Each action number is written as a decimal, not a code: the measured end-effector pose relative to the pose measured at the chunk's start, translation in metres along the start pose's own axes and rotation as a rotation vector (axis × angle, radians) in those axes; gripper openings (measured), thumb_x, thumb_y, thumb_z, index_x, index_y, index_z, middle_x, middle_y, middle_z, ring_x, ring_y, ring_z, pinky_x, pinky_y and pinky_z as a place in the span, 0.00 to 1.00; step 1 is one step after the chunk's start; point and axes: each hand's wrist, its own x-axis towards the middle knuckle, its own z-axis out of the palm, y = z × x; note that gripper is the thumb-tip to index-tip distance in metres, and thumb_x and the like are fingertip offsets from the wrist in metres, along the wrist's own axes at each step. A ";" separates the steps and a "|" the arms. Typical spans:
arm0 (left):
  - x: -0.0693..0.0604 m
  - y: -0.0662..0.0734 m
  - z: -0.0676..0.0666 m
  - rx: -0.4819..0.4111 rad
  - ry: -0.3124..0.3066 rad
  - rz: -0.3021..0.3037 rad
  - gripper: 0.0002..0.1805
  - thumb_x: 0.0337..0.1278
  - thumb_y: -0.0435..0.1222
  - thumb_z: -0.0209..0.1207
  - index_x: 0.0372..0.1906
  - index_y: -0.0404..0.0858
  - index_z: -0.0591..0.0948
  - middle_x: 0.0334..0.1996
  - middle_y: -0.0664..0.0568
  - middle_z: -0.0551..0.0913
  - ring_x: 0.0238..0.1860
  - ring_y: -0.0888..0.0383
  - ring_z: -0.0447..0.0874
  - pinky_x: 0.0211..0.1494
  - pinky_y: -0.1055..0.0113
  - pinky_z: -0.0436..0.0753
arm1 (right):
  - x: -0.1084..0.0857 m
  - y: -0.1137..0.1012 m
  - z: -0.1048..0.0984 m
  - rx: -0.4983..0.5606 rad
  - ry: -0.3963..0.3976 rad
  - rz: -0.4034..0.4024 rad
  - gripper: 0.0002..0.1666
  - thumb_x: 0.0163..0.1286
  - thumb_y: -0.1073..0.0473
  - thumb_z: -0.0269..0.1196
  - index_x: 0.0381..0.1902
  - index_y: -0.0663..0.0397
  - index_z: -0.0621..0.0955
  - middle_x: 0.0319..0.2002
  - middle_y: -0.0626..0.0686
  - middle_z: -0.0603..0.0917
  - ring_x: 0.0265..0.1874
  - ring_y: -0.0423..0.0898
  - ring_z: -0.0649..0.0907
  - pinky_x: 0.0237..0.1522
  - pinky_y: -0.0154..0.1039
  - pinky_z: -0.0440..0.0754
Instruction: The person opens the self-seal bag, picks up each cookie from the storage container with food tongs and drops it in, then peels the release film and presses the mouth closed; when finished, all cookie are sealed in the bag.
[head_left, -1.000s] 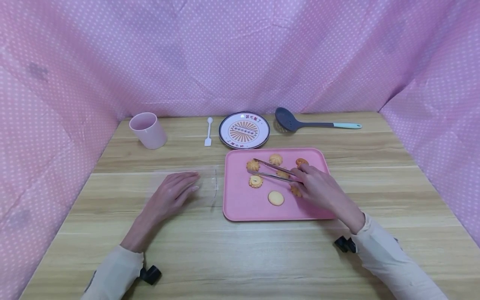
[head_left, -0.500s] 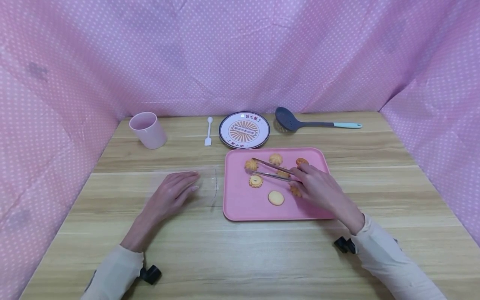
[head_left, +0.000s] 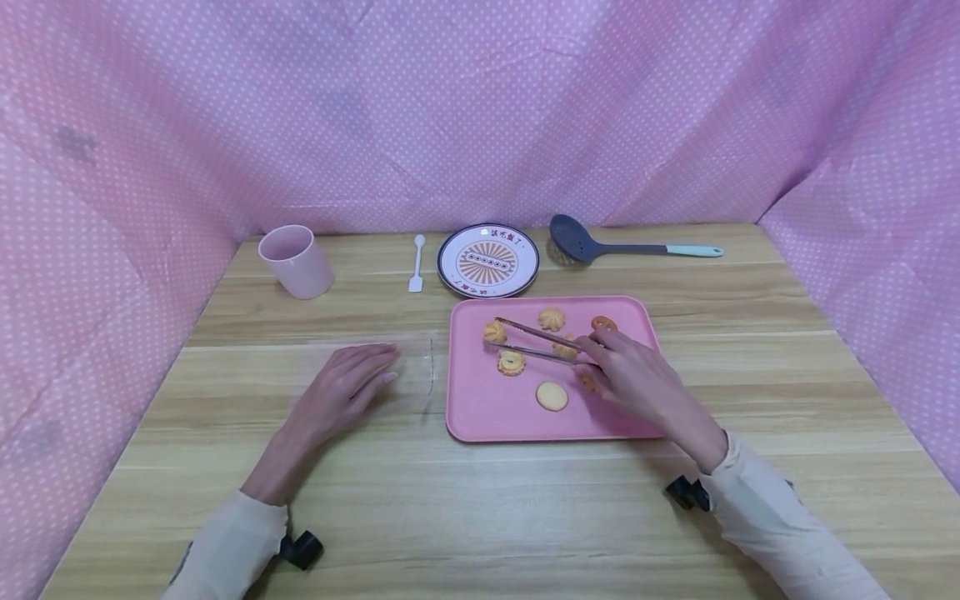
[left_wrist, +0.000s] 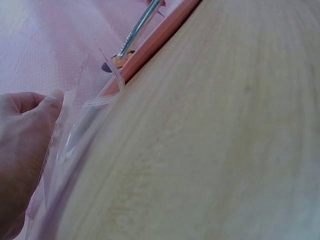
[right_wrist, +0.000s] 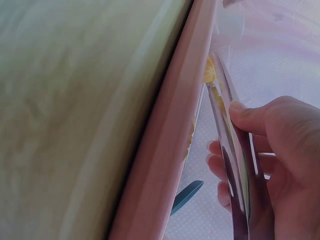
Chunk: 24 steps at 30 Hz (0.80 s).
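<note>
My right hand grips metal tongs over the pink tray. Between the tong tips is a ridged round cookie, near the tray's left side. Several other cookies lie on the tray, among them a smooth oval one and a ring-topped one. Left of the tray, my left hand pinches the upper layer of a clear plastic bag between thumb and fingers, and the bag's mouth gapes toward the tray. One cookie is partly hidden under my right hand.
Along the back stand a pink cup, a small white spatula-like stick, a patterned plate and a dark slotted spoon with a mint handle end. Pink dotted cloth encloses the table's back and sides.
The tongs and my right hand have shifted slightly left, carrying the ridged cookie toward the tray's left edge. My left hand and the bag have stayed put.
</note>
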 end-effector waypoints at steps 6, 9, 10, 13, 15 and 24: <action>0.000 0.000 0.000 -0.001 -0.004 -0.005 0.20 0.61 0.29 0.67 0.59 0.32 0.84 0.58 0.41 0.85 0.61 0.42 0.81 0.66 0.45 0.74 | 0.001 -0.004 -0.002 -0.004 -0.003 -0.019 0.19 0.62 0.66 0.76 0.50 0.65 0.85 0.41 0.60 0.83 0.33 0.53 0.82 0.36 0.47 0.86; 0.000 0.000 0.000 -0.001 -0.005 -0.006 0.20 0.61 0.29 0.67 0.59 0.32 0.84 0.59 0.41 0.85 0.61 0.42 0.81 0.67 0.45 0.74 | 0.001 -0.006 -0.002 -0.008 -0.008 -0.027 0.20 0.62 0.67 0.76 0.51 0.64 0.85 0.42 0.61 0.84 0.34 0.53 0.83 0.37 0.48 0.87; 0.000 0.000 0.000 -0.001 -0.006 -0.006 0.20 0.61 0.29 0.67 0.59 0.32 0.84 0.59 0.41 0.85 0.61 0.42 0.81 0.67 0.45 0.74 | 0.002 -0.007 -0.002 -0.009 -0.010 -0.029 0.20 0.62 0.67 0.76 0.52 0.64 0.85 0.42 0.61 0.84 0.34 0.53 0.83 0.37 0.48 0.87; 0.000 0.000 -0.001 -0.001 -0.008 -0.009 0.20 0.62 0.29 0.67 0.59 0.32 0.84 0.59 0.42 0.85 0.61 0.42 0.81 0.67 0.45 0.73 | 0.002 -0.011 -0.002 -0.002 -0.013 -0.033 0.19 0.63 0.67 0.75 0.52 0.64 0.86 0.42 0.60 0.84 0.34 0.53 0.84 0.37 0.48 0.87; 0.000 0.000 -0.001 -0.001 -0.010 -0.012 0.20 0.62 0.30 0.67 0.59 0.33 0.84 0.59 0.42 0.85 0.61 0.42 0.81 0.67 0.45 0.73 | 0.003 -0.013 -0.001 0.002 -0.015 -0.034 0.19 0.63 0.67 0.75 0.52 0.64 0.86 0.42 0.60 0.84 0.34 0.52 0.84 0.38 0.48 0.87; 0.001 -0.001 0.000 0.003 0.021 0.022 0.20 0.61 0.30 0.67 0.58 0.32 0.84 0.58 0.40 0.85 0.60 0.40 0.82 0.65 0.43 0.75 | 0.005 -0.024 0.001 0.023 -0.024 -0.061 0.23 0.64 0.65 0.75 0.57 0.63 0.85 0.43 0.57 0.83 0.35 0.50 0.81 0.37 0.45 0.86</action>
